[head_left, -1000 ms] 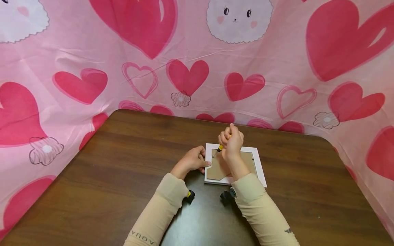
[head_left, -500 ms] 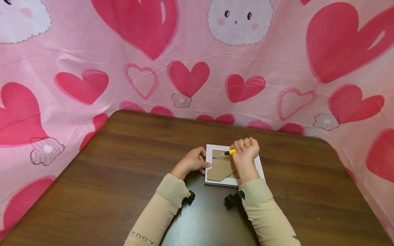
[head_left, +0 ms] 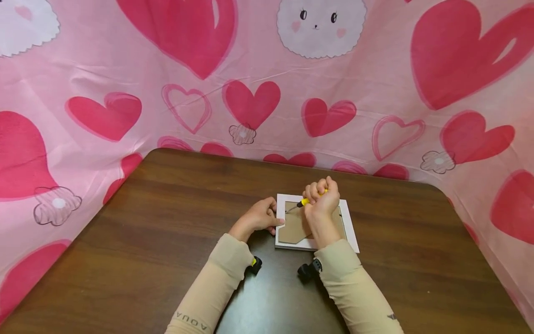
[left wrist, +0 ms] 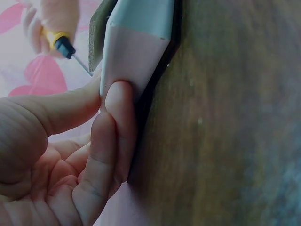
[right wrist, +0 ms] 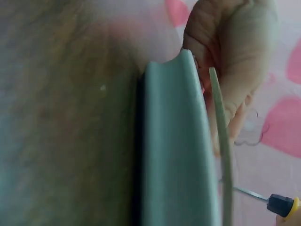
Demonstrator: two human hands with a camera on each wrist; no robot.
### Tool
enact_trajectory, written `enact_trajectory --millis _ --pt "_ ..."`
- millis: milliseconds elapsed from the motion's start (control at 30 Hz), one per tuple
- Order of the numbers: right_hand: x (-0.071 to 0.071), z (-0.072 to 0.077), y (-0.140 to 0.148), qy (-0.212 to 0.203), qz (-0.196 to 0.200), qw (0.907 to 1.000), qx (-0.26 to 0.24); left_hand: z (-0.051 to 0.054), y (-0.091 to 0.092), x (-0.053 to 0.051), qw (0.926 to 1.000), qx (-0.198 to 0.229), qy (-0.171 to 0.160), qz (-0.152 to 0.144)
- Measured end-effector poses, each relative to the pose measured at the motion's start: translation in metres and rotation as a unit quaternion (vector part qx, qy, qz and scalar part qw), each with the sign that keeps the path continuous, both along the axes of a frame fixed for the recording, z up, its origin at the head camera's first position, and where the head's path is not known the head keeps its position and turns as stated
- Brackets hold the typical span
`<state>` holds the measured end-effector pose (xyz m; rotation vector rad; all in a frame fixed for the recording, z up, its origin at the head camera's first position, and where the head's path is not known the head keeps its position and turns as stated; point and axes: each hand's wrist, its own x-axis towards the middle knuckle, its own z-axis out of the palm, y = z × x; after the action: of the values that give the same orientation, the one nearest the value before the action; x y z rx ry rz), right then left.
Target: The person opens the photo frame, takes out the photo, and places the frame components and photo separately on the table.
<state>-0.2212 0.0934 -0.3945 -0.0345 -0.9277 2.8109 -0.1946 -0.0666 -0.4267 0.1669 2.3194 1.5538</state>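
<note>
1. The brown wooden table (head_left: pixel 125 241) spreads out from the left, with a pink heart-printed cloth (head_left: pixel 250 60) hanging behind it.
2. A beige left sleeve (head_left: pixel 212 283) (dark lettering runs across it) leads up to the left hand.
3. The left hand (head_left: pixel 257 216) pinches the frame's left side, thumb on the upper face, fingers against the outer edge.
4. The white frame (head_left: pixel 349 227) lies on the table between the hands, its brown backing board (head_left: pixel 294 227) facing up.
5. The yellow-and-black screwdriver (head_left: pixel 302 202) slants down leftward, its tip at a small dark tab (head_left: pixel 286 212) near the board's left edge; whether they touch, I cannot tell.
6. The right hand (head_left: pixel 322 199), raised over the frame, has its fingers curled around the yellow handle.
7. A beige right sleeve (head_left: pixel 354 283) follows.
</note>
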Motion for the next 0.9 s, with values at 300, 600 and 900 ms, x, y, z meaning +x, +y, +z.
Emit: enact_trajectory --millis 300,600,900 --pt "-0.001 0.011 -0.024 0.057 -0.029 0.996 0.062 0.002 -0.002 0.0 0.9999 -0.011 0.002 0.001" --pt "-0.004 0.016 -0.044 0.062 -0.014 0.9839 0.167 0.002 -0.001 0.0 0.9998 -0.019 0.007 0.001" --pt "-0.002 0.019 -0.05 0.039 0.001 0.9766 0.212 0.002 -0.001 0.001 0.9998 -0.018 0.002 0.005"
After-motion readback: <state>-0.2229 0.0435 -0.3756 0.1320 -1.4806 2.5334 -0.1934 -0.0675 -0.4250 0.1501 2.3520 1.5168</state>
